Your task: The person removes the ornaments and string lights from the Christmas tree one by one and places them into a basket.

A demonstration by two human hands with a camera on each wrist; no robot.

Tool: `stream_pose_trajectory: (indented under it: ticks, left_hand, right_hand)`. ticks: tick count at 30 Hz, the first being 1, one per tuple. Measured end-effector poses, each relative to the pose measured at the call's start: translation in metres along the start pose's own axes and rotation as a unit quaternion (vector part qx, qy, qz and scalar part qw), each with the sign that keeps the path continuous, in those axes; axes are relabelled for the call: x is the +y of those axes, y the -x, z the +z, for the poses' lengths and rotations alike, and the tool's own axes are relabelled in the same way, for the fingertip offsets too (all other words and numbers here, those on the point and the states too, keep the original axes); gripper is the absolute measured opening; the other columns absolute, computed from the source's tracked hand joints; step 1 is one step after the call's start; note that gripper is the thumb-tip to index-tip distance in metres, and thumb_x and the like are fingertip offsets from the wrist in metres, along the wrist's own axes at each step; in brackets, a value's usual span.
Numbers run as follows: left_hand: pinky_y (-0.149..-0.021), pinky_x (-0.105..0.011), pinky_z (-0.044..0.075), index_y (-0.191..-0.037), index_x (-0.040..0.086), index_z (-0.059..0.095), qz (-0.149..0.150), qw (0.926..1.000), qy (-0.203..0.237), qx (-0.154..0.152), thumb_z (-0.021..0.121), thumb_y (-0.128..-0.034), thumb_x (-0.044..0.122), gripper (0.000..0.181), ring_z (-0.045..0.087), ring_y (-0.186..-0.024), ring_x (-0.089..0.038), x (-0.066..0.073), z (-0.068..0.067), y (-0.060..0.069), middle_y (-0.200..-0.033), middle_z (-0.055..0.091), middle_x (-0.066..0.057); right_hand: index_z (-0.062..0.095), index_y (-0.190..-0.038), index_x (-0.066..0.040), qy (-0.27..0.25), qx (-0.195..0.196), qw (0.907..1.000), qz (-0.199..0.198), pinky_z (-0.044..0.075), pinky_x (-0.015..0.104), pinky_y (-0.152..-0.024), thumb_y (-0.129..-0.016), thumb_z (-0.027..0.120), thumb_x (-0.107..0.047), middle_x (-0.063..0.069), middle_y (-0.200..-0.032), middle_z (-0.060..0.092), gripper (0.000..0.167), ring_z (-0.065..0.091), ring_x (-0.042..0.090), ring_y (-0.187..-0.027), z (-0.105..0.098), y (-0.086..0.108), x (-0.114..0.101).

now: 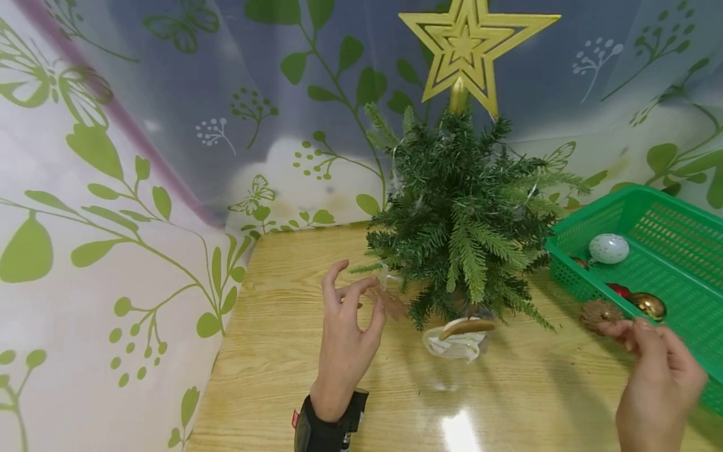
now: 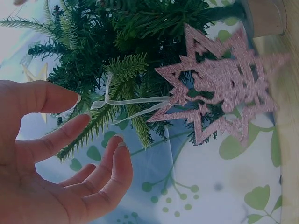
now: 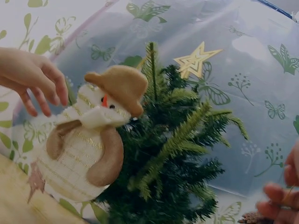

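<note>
A small green Christmas tree stands on the wooden table, topped by a gold star. My left hand is at the tree's left side, fingers spread and bent. In the left wrist view, its thumb and fingertips are close to a white ribbon looped at a branch. From that ribbon hangs a glittery pink star ornament with cut-outs. My right hand pinches a brown pine cone by the near edge of the green basket. A thin gold string shows at its fingers in the right wrist view.
A plush snowman with a brown hat is at the tree's front. Inside the basket lie a white speckled bauble, a gold bauble and something red. Leaf-patterned curtains hang behind and on the left of the table.
</note>
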State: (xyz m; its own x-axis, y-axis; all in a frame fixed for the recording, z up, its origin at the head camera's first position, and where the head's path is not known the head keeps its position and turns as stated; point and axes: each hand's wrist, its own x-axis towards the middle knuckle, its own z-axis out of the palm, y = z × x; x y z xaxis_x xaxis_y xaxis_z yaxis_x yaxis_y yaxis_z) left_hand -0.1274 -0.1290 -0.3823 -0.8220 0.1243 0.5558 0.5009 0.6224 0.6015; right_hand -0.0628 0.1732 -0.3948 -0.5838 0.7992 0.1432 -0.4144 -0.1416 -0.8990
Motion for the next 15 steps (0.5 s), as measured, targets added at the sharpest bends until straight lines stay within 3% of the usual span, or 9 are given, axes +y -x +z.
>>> stream_pose_trajectory:
  ticks: [5,7,11,15]
  left_hand:
    - [-0.078,-0.036,0.051,-0.115,0.004,0.063,-0.002,1.0000,-0.006,-0.004,0.065,-0.0909,0.005,0.024,0.055,-0.103,-0.026,-0.001,0.001,0.000,-0.148,0.027,-0.017]
    - [-0.078,-0.036,0.051,-0.115,0.005,0.063,-0.002,0.9999,-0.007,-0.007,0.064,-0.0913,0.005,0.024,0.054,-0.104,-0.026,-0.001,0.002,0.000,-0.148,0.027,-0.016]
    - [-0.079,-0.036,0.051,-0.115,0.004,0.063,-0.003,0.9999,-0.008,-0.010,0.064,-0.0919,0.006,0.023,0.054,-0.105,-0.026,-0.001,0.002,0.000,-0.149,0.026,-0.016]
    - [-0.078,-0.036,0.051,-0.114,0.005,0.063,-0.007,0.9999,-0.006,-0.010,0.064,-0.0919,0.007,0.022,0.055,-0.105,-0.026,-0.001,0.002,0.000,-0.149,0.027,-0.016]
  right_hand:
    - [0.061,-0.070,0.007,0.120,-0.002,0.9921,0.036,0.036,0.013,-0.079,-0.097,0.058,-0.009,-0.006,-0.071,0.068,0.031,0.056,0.012,-0.085,-0.006,-0.007,0.001]
    - [0.061,-0.072,0.006,0.133,-0.003,0.9905,0.033,0.037,0.013,-0.079,-0.096,0.058,-0.008,-0.008,-0.075,0.070,0.028,0.059,0.011,-0.089,-0.009,-0.009,0.002]
    - [0.059,-0.075,0.003,0.206,-0.010,0.9782,-0.025,0.039,0.014,-0.089,-0.096,0.058,-0.007,-0.016,-0.085,0.069,0.024,0.060,0.009,-0.103,-0.012,-0.010,0.004]
    - [0.062,-0.079,0.001,0.260,-0.013,0.9612,-0.092,0.038,0.024,-0.103,-0.095,0.059,-0.005,-0.021,-0.091,0.063,0.017,0.057,0.011,-0.113,-0.015,-0.011,0.007]
